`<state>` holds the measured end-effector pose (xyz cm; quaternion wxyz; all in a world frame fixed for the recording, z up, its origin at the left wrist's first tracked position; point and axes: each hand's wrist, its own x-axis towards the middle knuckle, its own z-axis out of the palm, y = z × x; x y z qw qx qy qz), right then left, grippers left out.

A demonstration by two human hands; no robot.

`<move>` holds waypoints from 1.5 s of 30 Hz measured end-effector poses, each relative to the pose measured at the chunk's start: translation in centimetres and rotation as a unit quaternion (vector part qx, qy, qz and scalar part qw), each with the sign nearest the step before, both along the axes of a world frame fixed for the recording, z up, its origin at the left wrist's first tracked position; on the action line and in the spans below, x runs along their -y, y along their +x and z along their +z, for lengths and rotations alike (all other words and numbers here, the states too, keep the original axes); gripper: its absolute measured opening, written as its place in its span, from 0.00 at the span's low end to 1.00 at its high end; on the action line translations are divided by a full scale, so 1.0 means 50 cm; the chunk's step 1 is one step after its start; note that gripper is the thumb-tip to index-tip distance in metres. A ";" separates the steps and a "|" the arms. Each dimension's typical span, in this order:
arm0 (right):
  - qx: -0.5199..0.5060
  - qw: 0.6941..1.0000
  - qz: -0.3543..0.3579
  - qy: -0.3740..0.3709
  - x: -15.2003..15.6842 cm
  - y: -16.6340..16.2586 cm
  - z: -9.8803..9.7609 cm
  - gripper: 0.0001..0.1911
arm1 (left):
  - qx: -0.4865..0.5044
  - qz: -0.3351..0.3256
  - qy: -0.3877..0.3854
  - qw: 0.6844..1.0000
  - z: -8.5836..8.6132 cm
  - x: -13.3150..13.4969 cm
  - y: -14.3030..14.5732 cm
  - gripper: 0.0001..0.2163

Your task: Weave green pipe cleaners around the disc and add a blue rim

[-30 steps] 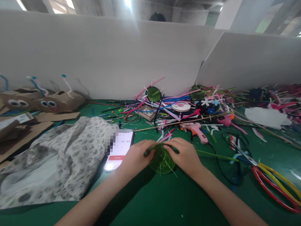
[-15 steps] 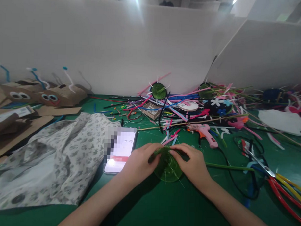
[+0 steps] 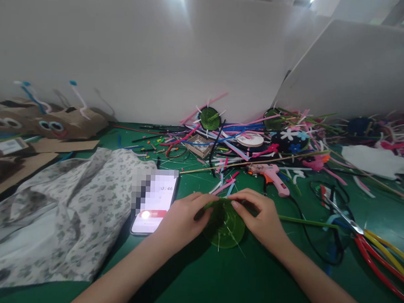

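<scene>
Over the glossy green worktop (image 3: 233, 285), the person's left hand (image 3: 188, 215) and right hand (image 3: 259, 212) each pinch the far edge of a round, translucent green coiled disc (image 3: 225, 236), fingertips drawn to thumbs. Beyond the disc lie a pink plastic glue gun (image 3: 275, 178) and, farther, a pale upright partition (image 3: 142, 56).
</scene>
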<state>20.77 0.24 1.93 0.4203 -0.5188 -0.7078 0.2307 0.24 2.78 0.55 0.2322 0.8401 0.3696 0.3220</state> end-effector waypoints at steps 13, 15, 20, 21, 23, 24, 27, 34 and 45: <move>-0.078 0.994 -0.043 -0.059 0.001 -0.001 0.000 0.05 | -0.004 -0.005 -0.006 1.000 0.006 0.005 0.000 0.13; -0.073 0.995 -0.046 -0.049 0.002 -0.002 0.001 0.05 | 0.007 -0.007 -0.017 1.000 0.008 0.005 0.000 0.12; -0.053 0.997 -0.051 -0.007 0.005 -0.001 0.001 0.05 | 0.050 0.014 -0.071 0.996 0.017 0.007 0.004 0.11; -0.054 0.997 -0.053 -0.005 0.005 -0.001 0.001 0.05 | 0.058 0.019 -0.078 0.995 0.019 0.007 0.004 0.10; -0.058 0.997 -0.053 -0.004 0.005 0.000 0.002 0.05 | 0.071 0.024 -0.083 0.994 0.020 0.007 0.005 0.09; -0.058 0.997 -0.050 -0.005 0.005 0.000 0.003 0.05 | 0.076 0.025 -0.082 0.993 0.020 0.007 0.005 0.09; -0.050 0.998 -0.037 -0.021 0.004 0.001 0.007 0.05 | 0.082 0.026 -0.082 0.993 0.018 0.005 0.004 0.08; -0.017 0.998 -0.019 -0.065 -0.001 0.006 0.005 0.06 | 0.074 0.027 -0.080 0.994 0.013 0.004 0.003 0.08; -0.085 0.993 -0.036 -0.076 -0.002 0.005 0.000 0.04 | 0.079 0.032 -0.128 0.988 0.010 0.001 0.002 0.07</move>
